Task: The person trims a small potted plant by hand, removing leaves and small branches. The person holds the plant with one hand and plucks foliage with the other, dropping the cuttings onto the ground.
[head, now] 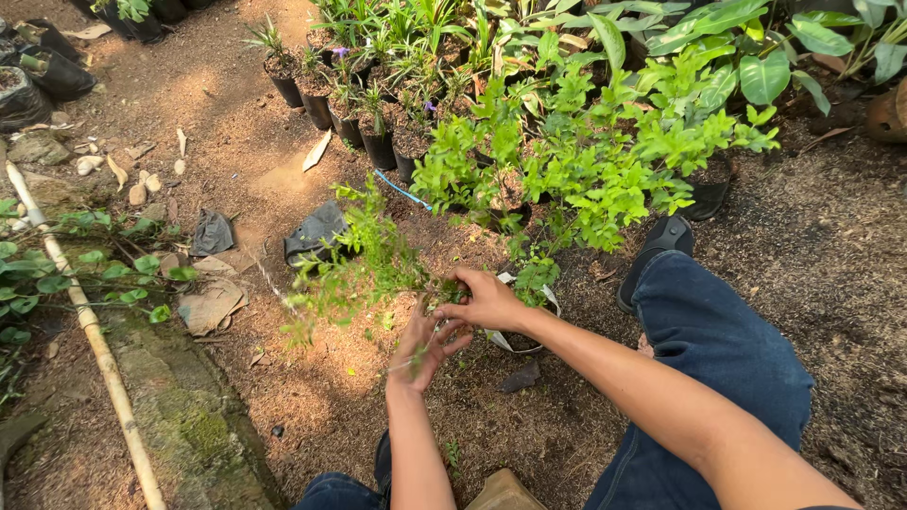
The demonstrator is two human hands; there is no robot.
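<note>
Both hands' fingers (453, 332) gripping leafy seedling (364, 264), black nursery bags (378, 146) behind, bamboo pole (90, 326) left

Black plastic nursery bags (321, 104) standing in rows up top, more black bags (38, 66) slumped at the upper left corner, two empty flattened ones (312, 231) lying on the soil mid-frame, a pale-rimmed bag (515, 340) just under the hands — no labels, signs or screens.
</note>
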